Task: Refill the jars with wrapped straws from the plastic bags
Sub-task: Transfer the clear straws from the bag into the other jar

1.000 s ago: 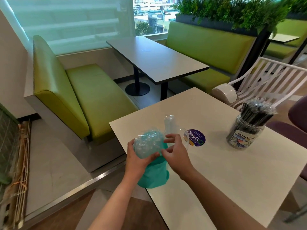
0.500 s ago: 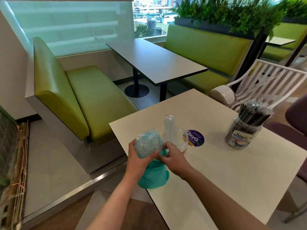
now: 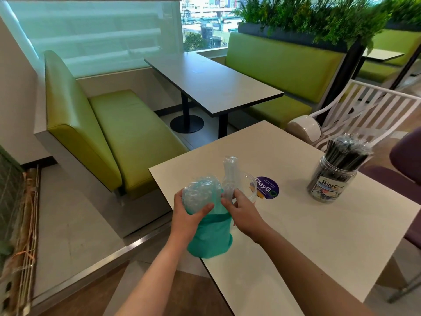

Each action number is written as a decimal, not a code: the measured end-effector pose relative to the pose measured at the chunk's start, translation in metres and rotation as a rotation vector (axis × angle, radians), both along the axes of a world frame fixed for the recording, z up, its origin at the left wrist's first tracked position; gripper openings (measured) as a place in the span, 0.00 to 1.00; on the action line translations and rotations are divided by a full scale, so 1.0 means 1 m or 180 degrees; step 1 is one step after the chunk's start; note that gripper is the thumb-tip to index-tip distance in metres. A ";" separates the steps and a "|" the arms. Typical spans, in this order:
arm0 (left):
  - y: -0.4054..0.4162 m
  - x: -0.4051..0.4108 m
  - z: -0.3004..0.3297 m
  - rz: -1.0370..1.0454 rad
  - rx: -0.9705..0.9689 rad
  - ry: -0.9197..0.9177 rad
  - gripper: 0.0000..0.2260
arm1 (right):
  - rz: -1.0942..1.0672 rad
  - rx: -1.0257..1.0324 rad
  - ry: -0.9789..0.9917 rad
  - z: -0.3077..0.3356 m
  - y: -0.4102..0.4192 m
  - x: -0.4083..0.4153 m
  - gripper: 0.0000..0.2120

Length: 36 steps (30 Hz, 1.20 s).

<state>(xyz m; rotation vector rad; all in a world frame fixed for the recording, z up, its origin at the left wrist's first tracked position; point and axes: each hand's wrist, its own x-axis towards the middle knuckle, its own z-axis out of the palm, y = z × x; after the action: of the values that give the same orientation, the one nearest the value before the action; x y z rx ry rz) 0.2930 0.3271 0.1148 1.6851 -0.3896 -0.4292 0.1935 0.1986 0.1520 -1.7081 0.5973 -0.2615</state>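
My left hand (image 3: 185, 215) grips a teal plastic bag (image 3: 210, 238) near its top, where a bundle of clear-wrapped straws (image 3: 200, 193) sticks out. My right hand (image 3: 242, 212) pinches a small bunch of wrapped straws (image 3: 230, 172) that stands up out of a clear jar (image 3: 251, 189) just behind it on the cream table (image 3: 319, 236). A second clear jar (image 3: 330, 185), labelled and packed with dark wrapped straws (image 3: 346, 151), stands on the table's right side.
A round purple sticker (image 3: 267, 187) lies flat on the table beside the clear jar. A white slatted chair (image 3: 364, 110) stands behind the table, a purple seat (image 3: 407, 156) at the right. Green benches and a grey table (image 3: 211, 83) stand beyond.
My right hand has shifted slightly from the bag's top to the straw bunch standing in the clear jar. My left hand keeps its hold on the bag.
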 end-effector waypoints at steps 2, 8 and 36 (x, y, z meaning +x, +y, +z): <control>-0.002 0.000 0.001 0.0017 0.0014 -0.0021 0.37 | -0.0023 -0.0067 -0.0036 0.005 -0.002 0.000 0.07; -0.009 -0.005 0.004 0.0019 0.0050 -0.0146 0.38 | 0.0070 -0.0210 -0.0040 0.013 -0.006 0.002 0.14; -0.014 0.001 0.005 0.0271 -0.0177 -0.0023 0.34 | -0.1202 -0.1159 -0.0877 0.122 -0.078 0.027 0.15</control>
<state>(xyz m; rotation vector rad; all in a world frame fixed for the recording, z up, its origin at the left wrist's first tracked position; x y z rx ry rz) 0.2941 0.3126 0.1197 1.6433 -0.3309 -0.3466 0.2207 0.1210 0.2738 -1.8512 0.6922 -0.9058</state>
